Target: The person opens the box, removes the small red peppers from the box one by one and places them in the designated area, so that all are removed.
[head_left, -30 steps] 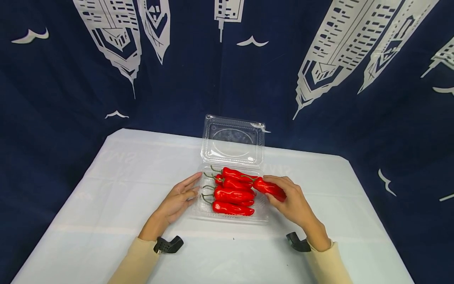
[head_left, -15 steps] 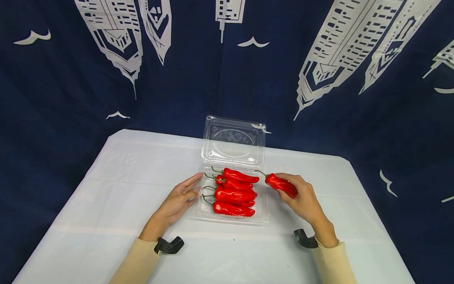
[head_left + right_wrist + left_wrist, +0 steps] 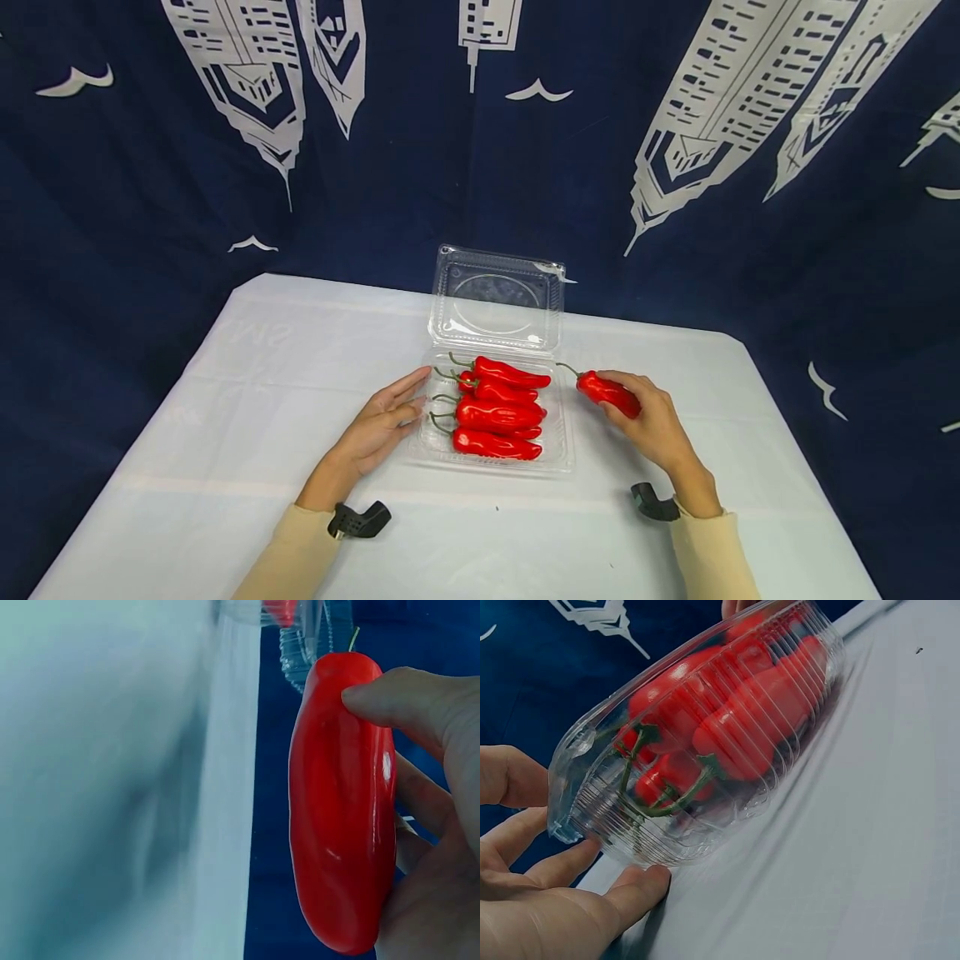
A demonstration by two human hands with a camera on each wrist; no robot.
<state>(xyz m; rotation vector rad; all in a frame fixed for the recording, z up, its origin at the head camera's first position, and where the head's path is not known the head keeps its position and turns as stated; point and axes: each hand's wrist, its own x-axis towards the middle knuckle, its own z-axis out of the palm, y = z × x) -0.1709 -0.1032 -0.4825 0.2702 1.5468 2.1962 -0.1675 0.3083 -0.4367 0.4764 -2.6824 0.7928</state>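
Observation:
A clear plastic clamshell box (image 3: 558,454) lies on the table with its lid (image 3: 495,304) raised at the back. Several red peppers (image 3: 498,414) with green stems lie side by side in its base. My left hand (image 3: 381,425) touches the box's left wall with outstretched fingers; the left wrist view shows the thumb and fingertips (image 3: 656,879) against the ribbed plastic. To the right of the box, my right hand (image 3: 651,418) pinches one red pepper (image 3: 606,393) between thumb and fingers, its stem pointing toward the box. The right wrist view shows this pepper (image 3: 337,802) whole.
A white cloth covers the table (image 3: 750,467). Behind it hangs a dark blue curtain (image 3: 420,167) printed with white buildings and birds. A black wrist camera (image 3: 360,521) sits on the left wrist, another one (image 3: 654,503) on the right.
My right hand has carried its pepper from over the box's right edge to the right, clear of the box. My left hand stays at the box's left side.

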